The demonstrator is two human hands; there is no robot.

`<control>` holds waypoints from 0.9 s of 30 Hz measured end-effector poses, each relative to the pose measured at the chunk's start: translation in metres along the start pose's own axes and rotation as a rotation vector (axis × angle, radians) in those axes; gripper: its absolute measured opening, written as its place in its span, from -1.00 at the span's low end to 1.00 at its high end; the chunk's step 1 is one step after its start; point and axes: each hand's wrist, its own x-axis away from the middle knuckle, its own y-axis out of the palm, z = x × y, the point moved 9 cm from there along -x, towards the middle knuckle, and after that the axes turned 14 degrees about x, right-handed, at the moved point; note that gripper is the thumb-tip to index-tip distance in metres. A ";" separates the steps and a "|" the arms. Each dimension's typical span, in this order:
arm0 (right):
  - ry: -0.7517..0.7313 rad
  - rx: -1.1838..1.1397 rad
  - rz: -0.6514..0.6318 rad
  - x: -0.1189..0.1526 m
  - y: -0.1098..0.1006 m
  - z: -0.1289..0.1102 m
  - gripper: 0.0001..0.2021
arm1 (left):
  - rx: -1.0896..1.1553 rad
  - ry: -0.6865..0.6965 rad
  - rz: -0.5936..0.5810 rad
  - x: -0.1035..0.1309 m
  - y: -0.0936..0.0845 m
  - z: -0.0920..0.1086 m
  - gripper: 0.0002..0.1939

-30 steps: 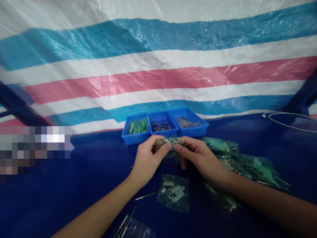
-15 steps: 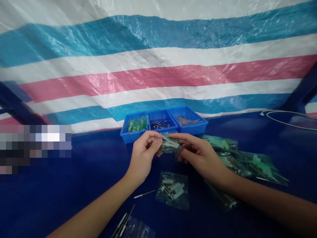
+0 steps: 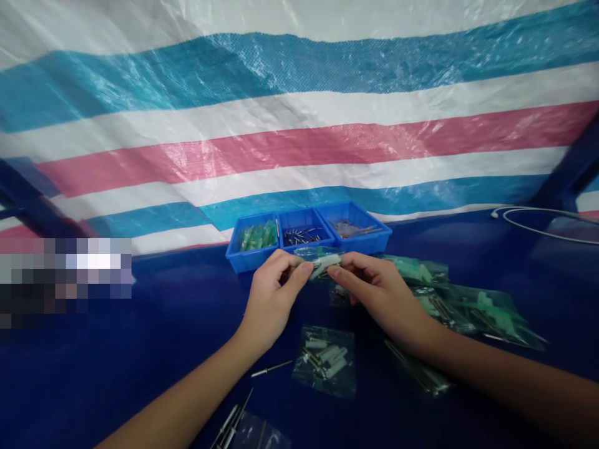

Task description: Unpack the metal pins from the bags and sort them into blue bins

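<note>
Between my two hands is a small clear plastic bag (image 3: 324,263) with pale wall plugs and thin metal pieces inside. My left hand (image 3: 281,280) pinches its left side between thumb and fingers. On its right side, my right hand (image 3: 374,284) grips with the thumb in front and the curled fingers partly hidden. Just under the hands, part of another clear bag (image 3: 339,295) shows. Nearer to me lies a flat bag (image 3: 324,362) of white plugs and screws. A loose pop rivet (image 3: 271,368) rests to its left.
Three joined blue bins (image 3: 253,257) stand behind my hands, holding green packets, dark screws and small bagged parts. Filled green-tinted bags (image 3: 498,315) lie at right, beyond a bag of long metal pieces (image 3: 428,377). Several rivets (image 3: 230,424) lie front left. A white cable (image 3: 538,227) curves at far right.
My right thumb and fingers have closed in on the bag's right side, and the bag has turned so the plugs lie more level. The hands are closer together.
</note>
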 end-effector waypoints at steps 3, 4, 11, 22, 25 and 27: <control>-0.005 -0.061 -0.035 0.000 0.004 0.001 -0.87 | 0.078 -0.068 -0.018 0.000 0.002 -0.009 -0.73; 0.004 -0.105 -0.045 -0.001 0.006 0.002 -0.89 | 0.108 -0.095 -0.023 0.000 0.003 -0.012 -0.74; 0.043 -0.257 -0.057 -0.001 0.009 0.006 -0.66 | 0.341 -0.189 -0.005 0.000 0.006 -0.022 -0.60; -0.081 0.082 -0.039 0.003 0.005 -0.004 -0.71 | 0.479 -0.221 0.009 -0.001 0.002 -0.024 -0.84; -0.064 0.041 0.045 0.003 -0.003 -0.002 -0.79 | 0.360 -0.174 -0.055 0.003 0.009 -0.017 -0.78; -0.050 0.004 0.053 0.003 -0.003 0.000 -0.78 | 0.245 -0.156 -0.045 0.004 0.008 -0.013 -0.78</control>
